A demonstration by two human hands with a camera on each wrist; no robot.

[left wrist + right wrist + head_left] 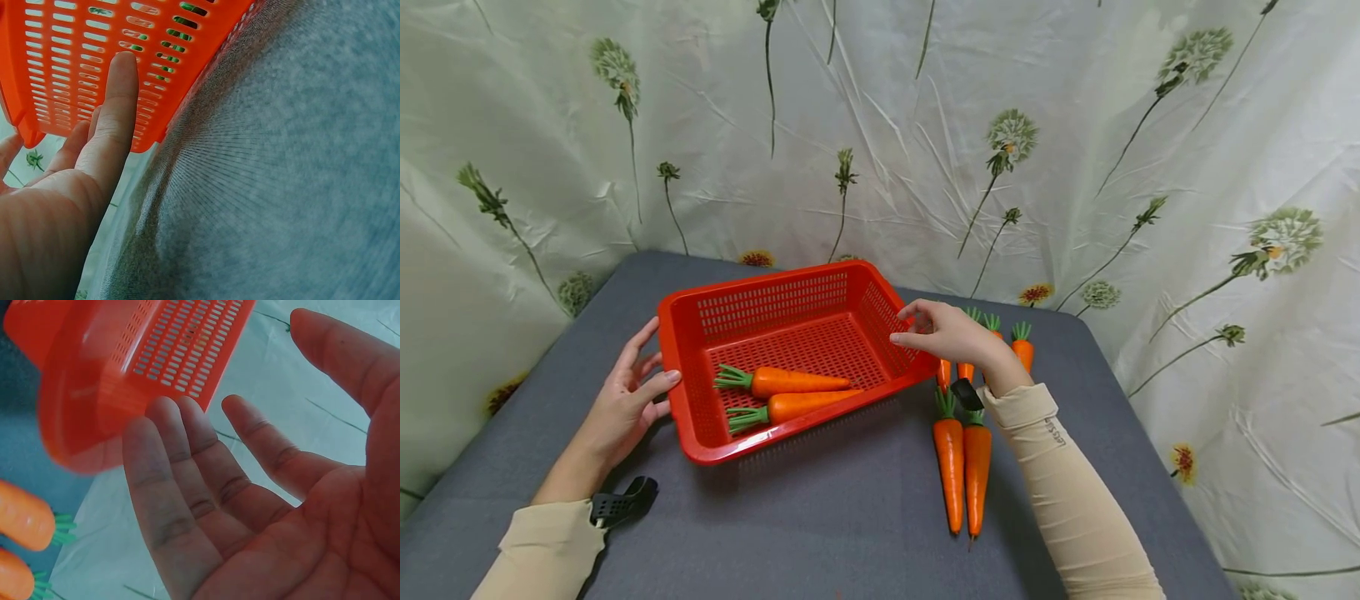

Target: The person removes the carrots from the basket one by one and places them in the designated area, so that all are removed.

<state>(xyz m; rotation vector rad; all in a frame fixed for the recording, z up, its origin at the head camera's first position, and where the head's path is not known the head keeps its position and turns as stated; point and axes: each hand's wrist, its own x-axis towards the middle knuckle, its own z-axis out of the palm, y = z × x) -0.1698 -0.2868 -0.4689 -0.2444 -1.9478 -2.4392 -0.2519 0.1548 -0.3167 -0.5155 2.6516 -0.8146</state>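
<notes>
A red plastic basket [865, 421] with slotted walls stands on the grey cloth, angled to the right. Two orange carrots [801, 382] with green tops lie inside it along the front side. My left hand [621, 408] is at the basket's left end, thumb tip at the rim. In the left wrist view, its extended fingers [119, 103] lie against the outer wall. Above the basket's right end hovers my right hand [951, 333], thumb and fingers apart. The right wrist view shows nothing in that palm, its fingers [165, 494] loosely bent near the basket [81, 419].
Two carrots [949, 467] lie side by side right of the basket, tips toward me. Several more carrots [1022, 346] lie behind them, partly hidden by the right hand and forearm. A flowered white curtain [895, 125] hangs behind the grey-covered table [820, 533].
</notes>
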